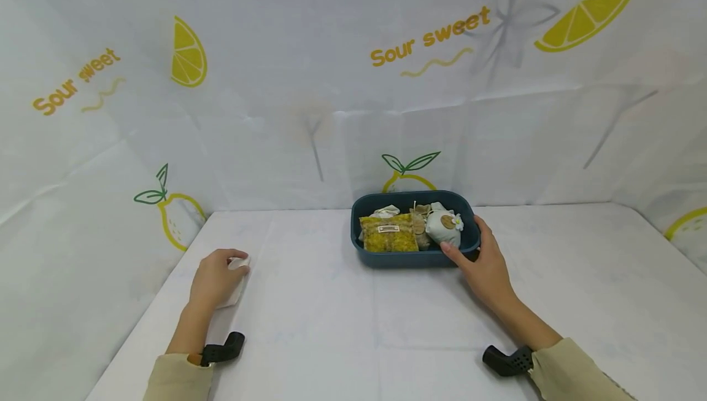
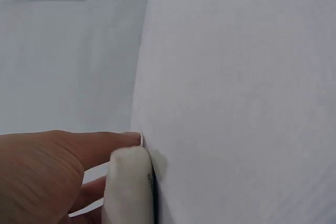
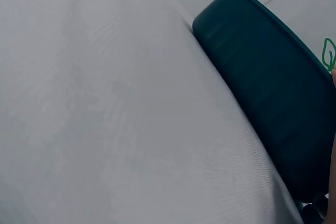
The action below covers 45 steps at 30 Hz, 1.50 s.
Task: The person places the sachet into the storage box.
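My left hand [image 1: 218, 278] pinches a small white pouch [image 2: 128, 187] at the left of the white table, between thumb and fingers. The pouch looks padded in the left wrist view, and the hand covers part of it. Toward the back, my right hand [image 1: 488, 272] grips the right end of a dark teal tub [image 1: 397, 260], thumb on the front rim. Inside lie a yellow patterned sachet [image 1: 381, 241], a brownish pouch [image 1: 420, 232] and a pale grey pouch [image 1: 442, 235] with a white flower. Something white [image 1: 385, 211] shows behind the yellow sachet.
A white cloth backdrop [image 1: 265, 112] printed with lemons rises right behind the tub and along the table's sides. The table's left edge [image 1: 160, 296] runs close by my left hand. Each wrist wears a black camera mount [image 1: 223, 349].
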Motion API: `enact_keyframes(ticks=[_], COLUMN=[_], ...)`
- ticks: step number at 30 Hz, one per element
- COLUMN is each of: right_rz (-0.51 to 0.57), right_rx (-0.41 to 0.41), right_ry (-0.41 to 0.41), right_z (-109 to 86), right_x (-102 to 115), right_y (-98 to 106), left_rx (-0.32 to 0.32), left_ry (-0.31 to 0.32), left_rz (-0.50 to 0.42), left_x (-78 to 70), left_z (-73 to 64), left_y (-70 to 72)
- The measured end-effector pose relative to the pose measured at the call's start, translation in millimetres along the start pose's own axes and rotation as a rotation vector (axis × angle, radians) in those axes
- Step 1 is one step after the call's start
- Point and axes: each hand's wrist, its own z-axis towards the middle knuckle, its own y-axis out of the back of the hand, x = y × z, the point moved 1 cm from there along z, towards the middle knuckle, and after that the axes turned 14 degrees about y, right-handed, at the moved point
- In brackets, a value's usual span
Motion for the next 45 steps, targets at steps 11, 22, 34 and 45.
enact_keyframes(ticks=[11,22,34,45], right_rz=[0.003,0.006,-0.006,-0.001], right_rx=[-0.007,-0.004,0.002,0.005], right_ry=[0.009,0.005,-0.002,-0.004], right_z=[-0.4,-0.9,0.0,-0.1], right_x=[-1.3,0.5,-0.3,0.7], right_y=[-1.0,-0.8,-0.6,0.0], left_rx=[0.13,0.282,0.191,0.153], left_ry=[-0.109,-0.326,-0.38,-0.267], left_rz=[0.007,-0.06,0.033,-0.005], left_x=[22.0,42.3,35.8,31.1], left_z=[8.5,11.1,12.5,17.6], left_y=[22.3,7.8,-9.2,-22.4])
